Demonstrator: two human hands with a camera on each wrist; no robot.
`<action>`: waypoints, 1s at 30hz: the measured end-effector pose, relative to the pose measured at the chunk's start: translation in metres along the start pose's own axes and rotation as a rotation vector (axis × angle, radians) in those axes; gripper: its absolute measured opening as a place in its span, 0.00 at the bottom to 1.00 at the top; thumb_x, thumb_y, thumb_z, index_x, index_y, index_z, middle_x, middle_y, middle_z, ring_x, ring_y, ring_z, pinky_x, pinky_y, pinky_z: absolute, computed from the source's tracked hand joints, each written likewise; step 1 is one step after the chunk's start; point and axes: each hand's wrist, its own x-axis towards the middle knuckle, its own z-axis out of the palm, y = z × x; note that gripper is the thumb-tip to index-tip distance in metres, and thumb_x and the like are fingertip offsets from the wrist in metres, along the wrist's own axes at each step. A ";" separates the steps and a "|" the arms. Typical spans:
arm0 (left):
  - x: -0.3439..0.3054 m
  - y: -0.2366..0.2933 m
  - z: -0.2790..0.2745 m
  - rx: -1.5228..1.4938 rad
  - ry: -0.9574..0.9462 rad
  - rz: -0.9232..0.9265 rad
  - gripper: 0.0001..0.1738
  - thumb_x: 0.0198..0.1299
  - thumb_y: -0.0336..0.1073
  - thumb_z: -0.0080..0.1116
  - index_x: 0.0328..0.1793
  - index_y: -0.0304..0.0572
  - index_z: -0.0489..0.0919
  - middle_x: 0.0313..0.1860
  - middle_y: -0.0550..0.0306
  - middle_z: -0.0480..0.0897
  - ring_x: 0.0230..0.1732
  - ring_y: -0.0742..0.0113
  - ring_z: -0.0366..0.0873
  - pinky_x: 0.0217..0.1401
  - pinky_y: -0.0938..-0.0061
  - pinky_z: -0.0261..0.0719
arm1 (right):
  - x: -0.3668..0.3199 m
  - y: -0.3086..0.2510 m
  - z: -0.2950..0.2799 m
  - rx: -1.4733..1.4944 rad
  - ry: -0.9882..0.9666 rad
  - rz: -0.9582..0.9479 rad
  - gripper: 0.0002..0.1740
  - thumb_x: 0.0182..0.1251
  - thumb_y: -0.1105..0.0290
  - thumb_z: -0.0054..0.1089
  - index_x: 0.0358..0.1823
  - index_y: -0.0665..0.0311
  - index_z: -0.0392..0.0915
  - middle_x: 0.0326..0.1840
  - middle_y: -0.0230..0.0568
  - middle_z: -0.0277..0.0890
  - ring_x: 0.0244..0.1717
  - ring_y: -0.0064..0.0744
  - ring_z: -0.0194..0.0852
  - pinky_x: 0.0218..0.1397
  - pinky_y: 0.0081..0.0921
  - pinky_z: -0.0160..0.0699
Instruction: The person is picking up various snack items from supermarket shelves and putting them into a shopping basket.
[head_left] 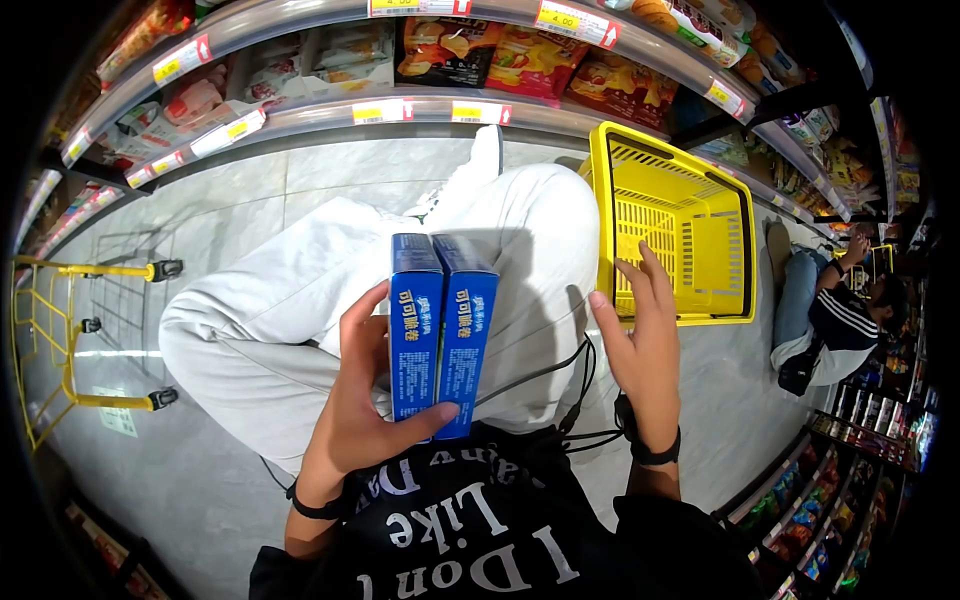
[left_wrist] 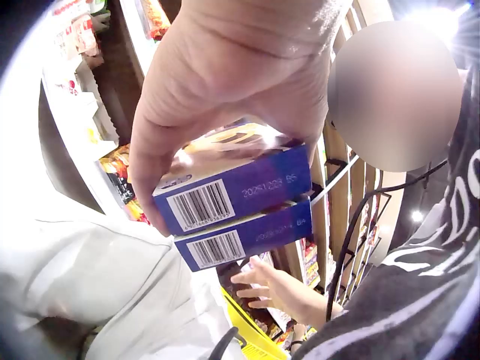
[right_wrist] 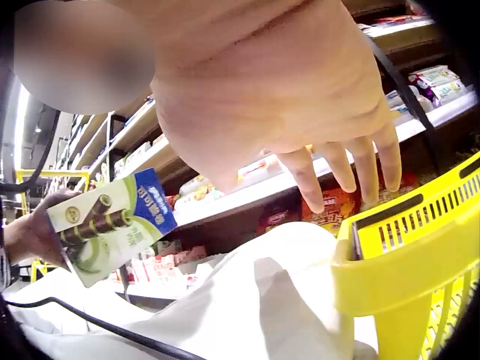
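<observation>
Two blue boxes point(head_left: 415, 330) point(left_wrist: 240, 195) stand side by side above the lap, their narrow sides facing up in the head view. The left hand point(head_left: 365, 410) point(left_wrist: 232, 82) grips the pair, thumb across the near end and fingers along the far side. Barcodes show on their ends in the left wrist view; in the right wrist view one box point(right_wrist: 112, 223) has a white and green front with chocolate rolls. The right hand point(head_left: 645, 350) point(right_wrist: 285, 97) hangs empty with spread fingers, between the boxes and a yellow basket point(head_left: 745, 250) point(right_wrist: 405, 262).
Shelves point(head_left: 330, 112) with snack bags run along the far side. A yellow wire cart point(head_left: 75, 385) stands at the left on the grey floor point(head_left: 230, 450). Another person point(head_left: 840, 320) crouches at the right. A dark cable point(head_left: 540, 372) crosses the lap.
</observation>
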 end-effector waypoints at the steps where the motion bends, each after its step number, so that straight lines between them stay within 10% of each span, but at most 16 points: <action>1: 0.000 -0.002 0.001 0.014 -0.005 0.014 0.61 0.49 0.28 0.75 0.82 0.39 0.43 0.60 0.47 0.74 0.63 0.57 0.76 0.65 0.62 0.73 | 0.001 -0.007 -0.002 0.000 -0.001 -0.001 0.32 0.65 0.52 0.67 0.59 0.74 0.77 0.72 0.65 0.64 0.69 0.57 0.67 0.69 0.45 0.68; 10: 0.008 0.010 0.024 0.241 0.015 0.051 0.62 0.48 0.33 0.78 0.81 0.35 0.43 0.65 0.39 0.70 0.67 0.49 0.73 0.70 0.60 0.70 | 0.004 -0.071 0.005 0.857 -0.615 -0.122 0.37 0.64 0.57 0.71 0.67 0.73 0.68 0.56 0.55 0.79 0.58 0.44 0.80 0.64 0.35 0.76; 18: 0.009 0.009 0.026 0.379 0.008 0.165 0.66 0.47 0.39 0.79 0.82 0.32 0.41 0.71 0.39 0.63 0.68 0.50 0.71 0.69 0.59 0.70 | 0.006 -0.069 0.011 0.906 -0.589 0.000 0.36 0.61 0.61 0.74 0.65 0.71 0.69 0.53 0.47 0.81 0.57 0.35 0.80 0.62 0.33 0.77; 24: 0.007 0.004 0.017 0.114 -0.017 0.165 0.51 0.56 0.30 0.72 0.82 0.32 0.53 0.74 0.35 0.67 0.69 0.49 0.74 0.68 0.62 0.73 | -0.001 -0.054 0.019 1.281 -0.560 0.280 0.34 0.66 0.69 0.68 0.70 0.70 0.64 0.62 0.46 0.76 0.66 0.32 0.71 0.72 0.32 0.64; 30: 0.005 0.008 0.012 0.433 0.014 0.175 0.47 0.55 0.30 0.73 0.79 0.34 0.61 0.71 0.38 0.73 0.65 0.47 0.79 0.62 0.64 0.78 | 0.001 -0.062 0.007 0.986 -0.585 -0.048 0.45 0.60 0.75 0.71 0.76 0.69 0.54 0.67 0.47 0.70 0.68 0.36 0.68 0.73 0.33 0.64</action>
